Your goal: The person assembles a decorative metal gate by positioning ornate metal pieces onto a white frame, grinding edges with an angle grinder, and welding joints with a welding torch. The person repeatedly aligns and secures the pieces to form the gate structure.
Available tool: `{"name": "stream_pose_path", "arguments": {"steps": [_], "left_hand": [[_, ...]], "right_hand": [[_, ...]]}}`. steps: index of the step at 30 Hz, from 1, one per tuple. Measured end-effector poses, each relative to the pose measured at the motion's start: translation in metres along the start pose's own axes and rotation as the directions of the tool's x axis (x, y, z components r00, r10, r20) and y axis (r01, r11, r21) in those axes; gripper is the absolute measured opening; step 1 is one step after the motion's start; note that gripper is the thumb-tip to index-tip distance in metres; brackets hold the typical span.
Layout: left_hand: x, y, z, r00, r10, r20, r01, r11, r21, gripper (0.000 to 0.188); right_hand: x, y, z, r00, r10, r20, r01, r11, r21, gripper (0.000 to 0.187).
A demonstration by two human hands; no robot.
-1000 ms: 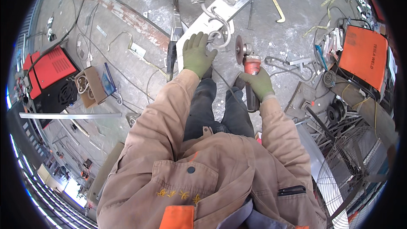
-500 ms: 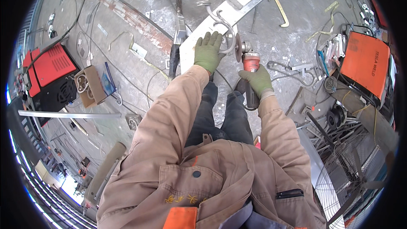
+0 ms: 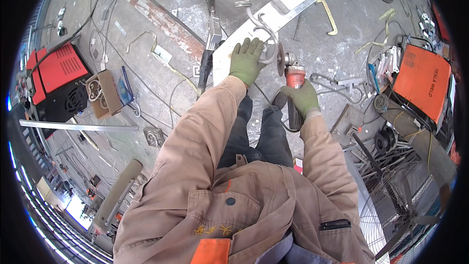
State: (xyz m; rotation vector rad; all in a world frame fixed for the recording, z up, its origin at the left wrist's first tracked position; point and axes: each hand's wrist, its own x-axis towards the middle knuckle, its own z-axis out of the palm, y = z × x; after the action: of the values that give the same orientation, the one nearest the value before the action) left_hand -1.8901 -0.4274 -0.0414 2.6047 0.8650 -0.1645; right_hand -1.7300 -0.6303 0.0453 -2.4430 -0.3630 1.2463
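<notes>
My left hand (image 3: 246,63), in a green work glove, lies flat with fingers stretched on a white board or bench surface (image 3: 223,62). Its thumb side reaches the lower curve of a grey metal scroll ornament (image 3: 251,15), which extends away from me along the board. In my right hand (image 3: 305,99), gloved alike, is the body of a red and black angle grinder (image 3: 295,77). The grinder's disc (image 3: 280,59) stands on edge right beside the scroll's curved end. Whether disc and metal touch, I cannot tell.
A rusty steel beam (image 3: 155,13) and cables lie at the far left. Red and orange welding machines (image 3: 61,71) (image 3: 423,84) flank me. A cardboard box of metal rings (image 3: 108,105) sits left. A wire fan guard (image 3: 400,205) and scrap metal are near right.
The view has shifted slightly, so the scene sits a little farther right and lower. Both hands, the scroll and the grinder keep nearly the same places relative to each other.
</notes>
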Motion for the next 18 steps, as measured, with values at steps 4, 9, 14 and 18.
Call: {"name": "stream_pose_path", "arguments": {"steps": [4, 9, 14, 18], "left_hand": [[-0.002, -0.002, 0.004, 1.000, 0.006, -0.012, -0.006, 1.000, 0.010, 0.088], [-0.001, -0.001, 0.002, 1.000, 0.011, -0.013, -0.012, 1.000, -0.002, 0.088], [-0.002, 0.001, 0.001, 0.999, 0.025, -0.041, -0.027, 0.999, -0.027, 0.088], [-0.001, -0.001, 0.002, 0.999, 0.014, -0.034, -0.015, 1.000, -0.025, 0.086]], "right_hand": [[-0.001, -0.013, -0.004, 0.998, 0.055, 0.027, -0.056, 0.998, 0.008, 0.081], [-0.004, -0.009, -0.004, 0.999, 0.051, 0.019, -0.051, 0.999, -0.001, 0.079], [0.002, -0.015, -0.008, 0.998, 0.048, 0.030, -0.049, 0.998, 0.035, 0.081], [-0.001, -0.013, -0.005, 0.999, 0.031, 0.011, -0.031, 0.999, -0.020, 0.080]]}}
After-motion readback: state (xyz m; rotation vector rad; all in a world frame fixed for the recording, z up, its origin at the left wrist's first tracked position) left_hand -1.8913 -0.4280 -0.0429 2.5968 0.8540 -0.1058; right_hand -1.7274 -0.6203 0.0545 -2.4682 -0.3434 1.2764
